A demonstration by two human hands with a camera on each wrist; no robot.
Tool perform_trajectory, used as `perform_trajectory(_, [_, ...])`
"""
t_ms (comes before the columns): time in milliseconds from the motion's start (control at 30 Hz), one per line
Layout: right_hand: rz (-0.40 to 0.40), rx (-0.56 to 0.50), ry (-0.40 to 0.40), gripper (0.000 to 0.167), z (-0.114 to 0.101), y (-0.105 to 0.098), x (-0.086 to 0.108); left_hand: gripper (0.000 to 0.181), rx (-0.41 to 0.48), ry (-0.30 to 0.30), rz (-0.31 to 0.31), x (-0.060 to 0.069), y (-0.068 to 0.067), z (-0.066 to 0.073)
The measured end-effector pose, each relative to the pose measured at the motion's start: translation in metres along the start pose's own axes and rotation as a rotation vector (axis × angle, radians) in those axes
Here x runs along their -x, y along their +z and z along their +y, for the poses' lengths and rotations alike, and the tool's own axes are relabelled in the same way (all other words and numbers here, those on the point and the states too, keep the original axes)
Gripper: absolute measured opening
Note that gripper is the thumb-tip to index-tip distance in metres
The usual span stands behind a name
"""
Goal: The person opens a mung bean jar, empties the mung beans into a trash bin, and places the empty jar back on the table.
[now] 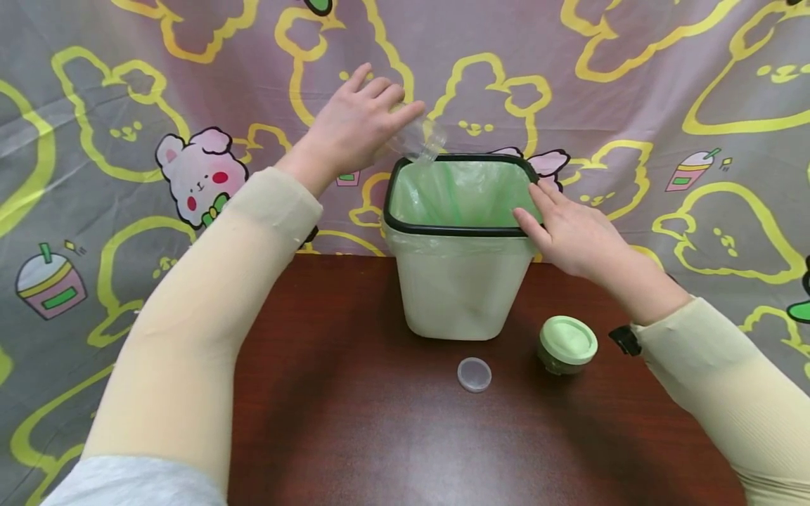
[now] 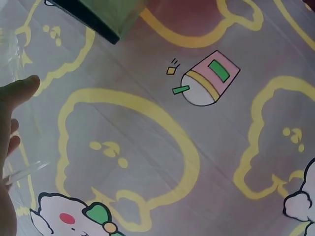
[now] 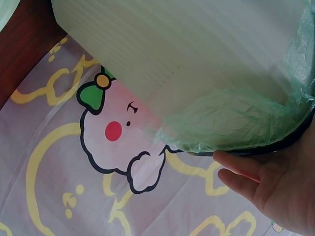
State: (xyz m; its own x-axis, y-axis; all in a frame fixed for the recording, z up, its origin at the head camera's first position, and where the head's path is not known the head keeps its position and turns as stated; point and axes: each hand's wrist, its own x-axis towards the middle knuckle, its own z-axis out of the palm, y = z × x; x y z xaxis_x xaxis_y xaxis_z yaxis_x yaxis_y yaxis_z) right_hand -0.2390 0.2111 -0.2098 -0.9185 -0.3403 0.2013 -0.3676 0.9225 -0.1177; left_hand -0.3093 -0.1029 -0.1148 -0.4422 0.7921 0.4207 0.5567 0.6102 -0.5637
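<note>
My left hand (image 1: 357,123) holds a clear plastic bottle (image 1: 419,140), tilted with its mouth end down at the back left rim of the bin. Much of the bottle is hidden behind the hand; its contents cannot be made out. In the left wrist view the thumb (image 2: 22,93) lies along the transparent bottle. The whitish bin (image 1: 462,288) has a black rim and a green bag (image 1: 462,193) lining it. My right hand (image 1: 572,228) rests on the bin's right rim with fingers extended; the right wrist view shows its fingertips (image 3: 224,160) touching the black rim.
On the brown table (image 1: 354,414), a small round clear lid (image 1: 474,374) lies before the bin. To the right stands a jar with a light green lid (image 1: 567,340). A cartoon-printed curtain (image 1: 209,91) hangs close behind the bin.
</note>
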Motion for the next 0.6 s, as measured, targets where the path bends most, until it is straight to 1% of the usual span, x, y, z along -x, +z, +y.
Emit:
perform_trajectory(100, [-0.003, 0.000, 0.002, 0.077, 0.000, 0.000, 0.000, 0.050, 0.064, -0.065, 0.033, 0.006, 0.002, 0.003])
perform_trajectory(200, [-0.006, 0.000, 0.002, 0.077, -0.001, 0.000, 0.000, 0.051, 0.136, -0.157, 0.060, 0.015, 0.004, 0.006])
perform_trajectory(300, [-0.010, 0.000, -0.001, 0.077, -0.002, 0.000, 0.000, 0.057, 0.198, -0.262, 0.070, 0.026, 0.006, 0.008])
perform_trajectory(367, [-0.010, -0.001, -0.001, 0.077, -0.002, 0.000, 0.000, 0.060, 0.246, -0.316, 0.090, 0.034, 0.008, 0.010])
perform_trajectory(500, [-0.009, -0.001, 0.000, 0.077, -0.001, 0.000, 0.000, 0.064, 0.396, -0.441, 0.129, 0.051, 0.011, 0.013])
perform_trajectory(600, [-0.004, 0.002, 0.000, 0.077, -0.001, -0.002, 0.000, 0.067, 0.531, -0.554, 0.151, 0.064, 0.014, 0.018])
